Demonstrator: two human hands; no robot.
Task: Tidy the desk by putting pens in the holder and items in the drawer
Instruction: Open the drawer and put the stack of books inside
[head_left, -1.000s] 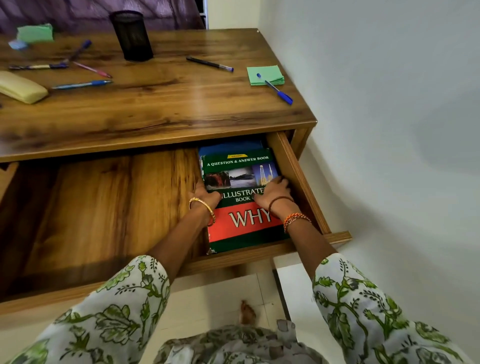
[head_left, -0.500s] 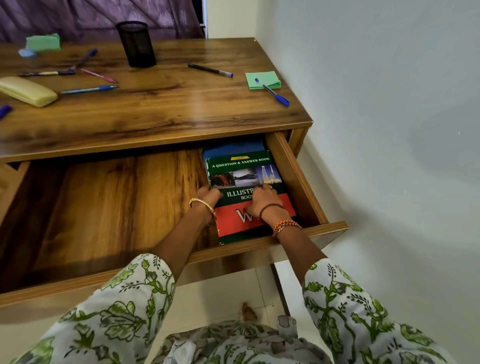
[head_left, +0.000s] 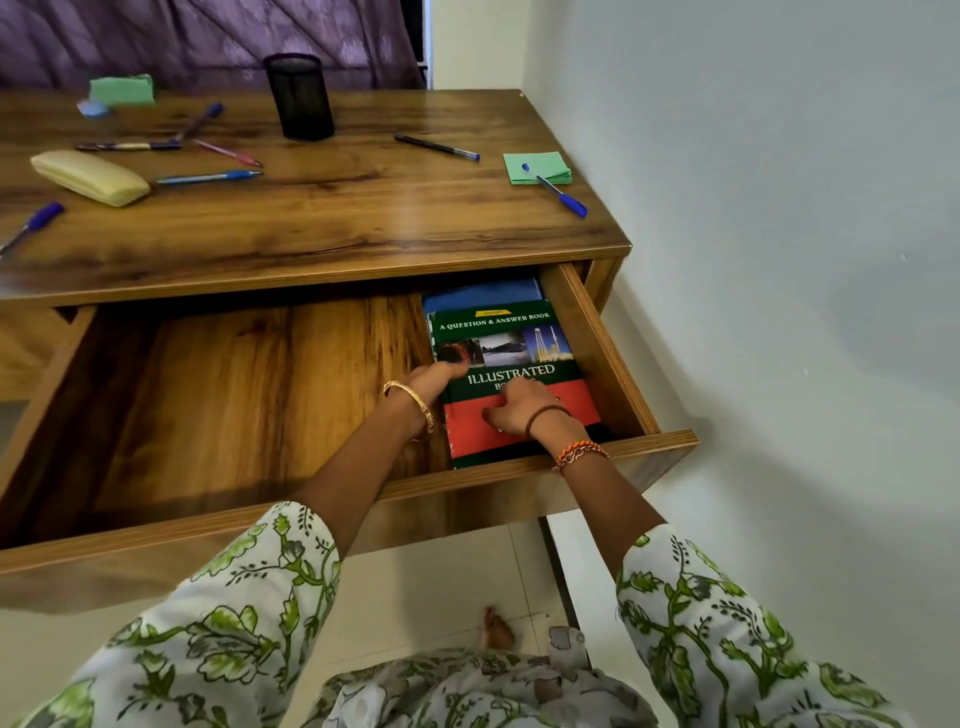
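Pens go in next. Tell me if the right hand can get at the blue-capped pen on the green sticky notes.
Probably yes: the right hand rests on the green-and-red book in the drawer, and the blue-capped pen lies uncovered above.

In the drawer, right of the frame's centre, you can read the green book (head_left: 511, 358) cover: "A QUESTION & ANSWER BOOK" above its photos, "ILLUSTRATED" below them.

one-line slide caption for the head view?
Both hands settle a green book in the open drawer; pens await.
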